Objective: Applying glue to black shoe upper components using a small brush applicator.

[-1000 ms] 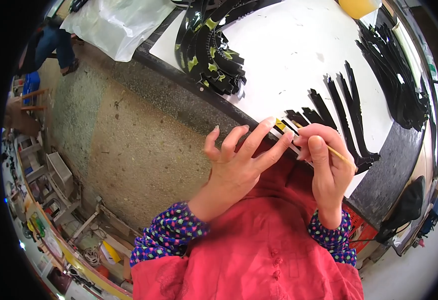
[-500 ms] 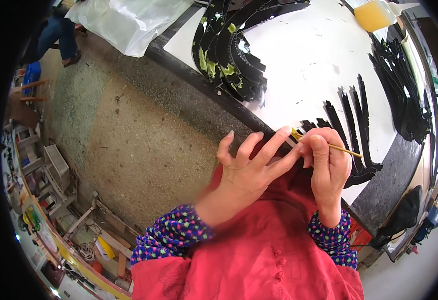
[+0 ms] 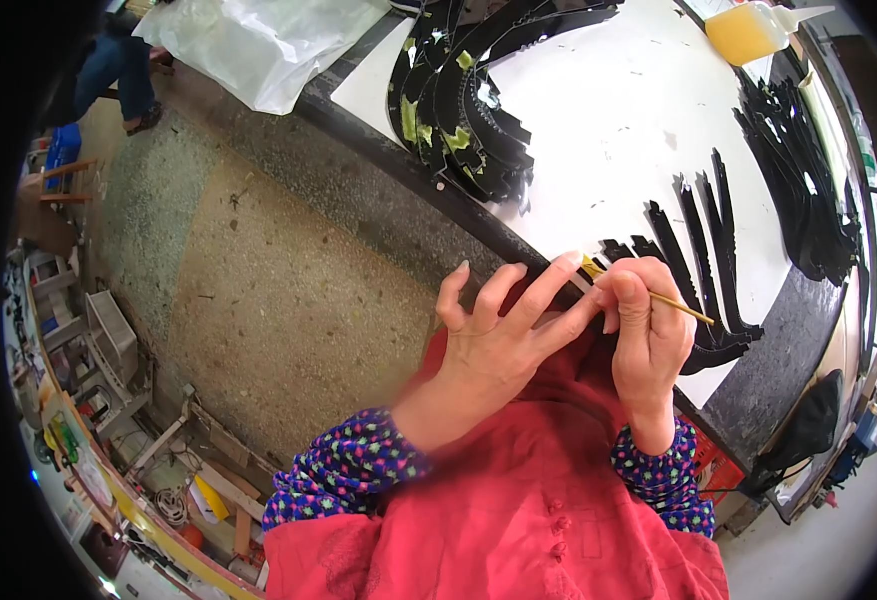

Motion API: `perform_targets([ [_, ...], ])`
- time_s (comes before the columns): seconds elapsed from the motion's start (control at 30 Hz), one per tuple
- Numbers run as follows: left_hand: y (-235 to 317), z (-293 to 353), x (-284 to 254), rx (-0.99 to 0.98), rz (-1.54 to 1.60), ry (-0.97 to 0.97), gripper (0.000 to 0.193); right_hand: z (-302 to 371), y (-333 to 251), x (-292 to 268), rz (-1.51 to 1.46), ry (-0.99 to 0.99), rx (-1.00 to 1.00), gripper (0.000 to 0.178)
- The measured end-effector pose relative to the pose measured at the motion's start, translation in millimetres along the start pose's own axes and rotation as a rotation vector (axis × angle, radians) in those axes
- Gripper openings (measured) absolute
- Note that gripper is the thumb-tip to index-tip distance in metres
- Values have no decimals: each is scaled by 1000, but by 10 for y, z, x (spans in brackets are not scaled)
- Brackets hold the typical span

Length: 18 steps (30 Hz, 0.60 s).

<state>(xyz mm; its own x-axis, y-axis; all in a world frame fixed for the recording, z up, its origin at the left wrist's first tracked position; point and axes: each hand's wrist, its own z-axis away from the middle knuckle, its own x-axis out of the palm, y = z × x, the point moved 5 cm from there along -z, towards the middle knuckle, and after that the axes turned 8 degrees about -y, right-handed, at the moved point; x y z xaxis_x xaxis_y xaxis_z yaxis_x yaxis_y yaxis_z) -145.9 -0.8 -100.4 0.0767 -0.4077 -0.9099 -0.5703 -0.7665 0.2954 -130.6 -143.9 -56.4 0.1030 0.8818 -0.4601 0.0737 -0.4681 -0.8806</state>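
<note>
My right hand [image 3: 648,325] pinches a thin yellow-brown stick [image 3: 688,309] between thumb and fingers. Its yellow end [image 3: 590,265] points at the table edge, close to my left fingertips; whether it is a brush tip I cannot tell. My left hand [image 3: 498,345] is open, fingers spread, with its index fingertip at the edge of the white board [image 3: 598,150]. Under and beside my hands lie several narrow black strips [image 3: 696,240], fanned out on the board. Part of them is hidden by my right hand.
Curved black pieces with yellow-green patches [image 3: 448,110] are heaped at the far left of the board. A bundle of black strips [image 3: 798,185] lies at the right. Behind it is a nozzle bottle of amber liquid [image 3: 746,35]. A white plastic bag [image 3: 263,50] sits at the far left.
My right hand has shifted slightly left and down with the stick. My left hand has hardly moved.
</note>
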Motion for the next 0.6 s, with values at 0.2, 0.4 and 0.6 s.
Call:
perform_targets([
  [0.2, 10, -28, -33, 6, -59, 8, 61, 29, -7, -74, 77, 38, 46, 14],
  [0.4, 3, -31, -66, 71, -58, -57, 53, 235, -10, -61, 452, 181, -290, 26],
  [0.6, 4, -65, -156, 53, 51, -129, 59, 284, 11, -61, 429, 258, -329, 28],
])
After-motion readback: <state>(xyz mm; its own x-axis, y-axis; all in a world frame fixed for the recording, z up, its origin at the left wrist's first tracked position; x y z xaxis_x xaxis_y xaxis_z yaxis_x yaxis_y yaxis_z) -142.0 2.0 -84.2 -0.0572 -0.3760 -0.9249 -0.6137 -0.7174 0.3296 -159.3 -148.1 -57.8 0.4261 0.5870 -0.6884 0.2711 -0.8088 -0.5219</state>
